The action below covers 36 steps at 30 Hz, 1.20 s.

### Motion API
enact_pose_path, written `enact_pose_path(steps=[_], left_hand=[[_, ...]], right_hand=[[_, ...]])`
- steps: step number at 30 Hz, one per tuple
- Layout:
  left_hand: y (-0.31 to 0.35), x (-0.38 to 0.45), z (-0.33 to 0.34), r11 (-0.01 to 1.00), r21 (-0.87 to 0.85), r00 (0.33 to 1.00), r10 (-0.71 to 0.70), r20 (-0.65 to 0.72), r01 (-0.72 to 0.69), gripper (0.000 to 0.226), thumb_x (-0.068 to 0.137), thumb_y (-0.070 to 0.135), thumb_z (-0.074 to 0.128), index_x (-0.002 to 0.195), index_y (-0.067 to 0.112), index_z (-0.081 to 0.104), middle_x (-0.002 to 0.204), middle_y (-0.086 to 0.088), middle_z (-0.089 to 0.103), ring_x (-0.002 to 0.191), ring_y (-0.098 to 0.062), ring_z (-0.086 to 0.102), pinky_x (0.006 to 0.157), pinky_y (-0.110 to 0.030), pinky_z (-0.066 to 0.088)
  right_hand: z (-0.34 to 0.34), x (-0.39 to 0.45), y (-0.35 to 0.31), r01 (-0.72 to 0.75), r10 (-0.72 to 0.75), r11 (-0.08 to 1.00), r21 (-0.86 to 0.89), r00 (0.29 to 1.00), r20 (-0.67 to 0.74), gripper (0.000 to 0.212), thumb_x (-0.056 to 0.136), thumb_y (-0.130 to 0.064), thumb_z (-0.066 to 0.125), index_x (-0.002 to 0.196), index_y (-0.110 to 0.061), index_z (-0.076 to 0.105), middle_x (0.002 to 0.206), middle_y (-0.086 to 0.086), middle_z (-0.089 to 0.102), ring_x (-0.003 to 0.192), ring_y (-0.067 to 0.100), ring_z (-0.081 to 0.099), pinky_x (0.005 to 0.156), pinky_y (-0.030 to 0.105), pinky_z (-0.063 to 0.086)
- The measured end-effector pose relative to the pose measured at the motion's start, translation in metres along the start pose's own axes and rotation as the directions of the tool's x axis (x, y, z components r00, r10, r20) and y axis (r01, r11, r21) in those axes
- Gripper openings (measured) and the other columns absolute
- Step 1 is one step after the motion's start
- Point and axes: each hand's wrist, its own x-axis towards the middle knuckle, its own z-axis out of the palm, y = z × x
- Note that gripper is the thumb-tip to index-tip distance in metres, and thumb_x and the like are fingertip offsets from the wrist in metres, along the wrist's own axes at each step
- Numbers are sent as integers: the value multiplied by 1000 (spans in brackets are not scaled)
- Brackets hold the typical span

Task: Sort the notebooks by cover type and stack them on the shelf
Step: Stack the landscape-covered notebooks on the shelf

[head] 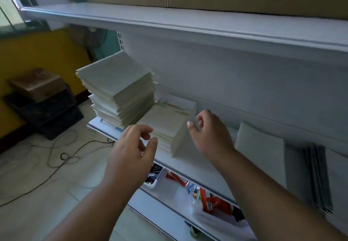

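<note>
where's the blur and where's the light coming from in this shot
Head view: daylight enters from the window at upper left; both the left hand and right hand are motion-smeared; the wide lens bows the upper shelf.

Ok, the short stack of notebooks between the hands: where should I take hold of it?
Grip the short stack by its two side edges, one hand per side, coming from the front. The tall stack crowds its left; both the left hand and right hand are open, flanking it.
</note>
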Motion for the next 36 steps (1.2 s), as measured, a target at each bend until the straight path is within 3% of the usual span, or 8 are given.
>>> enact_pose_path(steps=[10,15,19,22,24,26,31,36], left_hand=[[-50,83,-33,976,-185,991,128,47,-118,8,97,30,54,104,33,58,92,14,59,83,5,54,62,-23,39],[-85,115,-42,973,-181,973,174,150,-146,4,97,33,54,97,36,56,94,13,56,76,-2,55,59,-25,37],[-101,121,-34,994,-36,906,110,409,-104,23,97,40,53,119,34,56,114,10,53,86,-14,58,73,-31,46],[-94,128,-30,967,-187,813,-33,581,172,47,95,48,57,133,24,48,119,13,57,92,-13,62,84,-35,51],[-85,135,-29,754,-440,748,-101,656,488,33,96,31,64,124,17,56,114,4,67,90,-21,70,73,-39,60],[-82,141,-28,635,-544,774,-139,618,549,13,97,10,58,106,19,62,106,0,70,87,-24,70,61,-36,60],[-92,139,-34,724,-553,868,-127,479,412,17,101,14,46,102,28,55,98,1,69,67,-26,64,50,-31,55],[-98,145,-46,678,-638,913,-127,388,365,22,98,10,47,97,29,57,86,6,70,67,-18,62,45,-26,48]], right_hand=[[74,43,-41,-514,527,850,-115,824,207,111,74,-88,44,149,-8,28,146,16,39,128,34,49,98,41,46],[91,30,-41,-548,555,831,-97,827,89,52,95,-53,49,115,-5,59,91,7,67,76,22,63,68,31,50],[74,21,-55,-577,571,817,23,803,-170,30,97,-31,50,107,-4,57,104,15,63,94,34,61,72,34,43],[67,12,-76,-451,550,789,417,822,-151,41,83,-50,54,96,-11,58,95,10,65,90,30,63,81,41,50],[70,10,-87,-381,511,761,526,851,-123,50,79,-59,54,95,-12,58,87,8,64,83,27,63,79,41,51],[75,12,-90,-435,565,722,537,819,-96,58,91,-63,48,96,-7,61,83,10,60,80,26,59,78,39,49],[97,20,-59,-651,647,757,-51,759,-70,65,93,-66,39,105,-6,59,103,10,62,81,24,59,62,28,39],[108,14,-50,-599,586,770,-221,800,-129,44,100,-48,43,98,-7,60,89,8,64,75,24,64,64,35,53]])
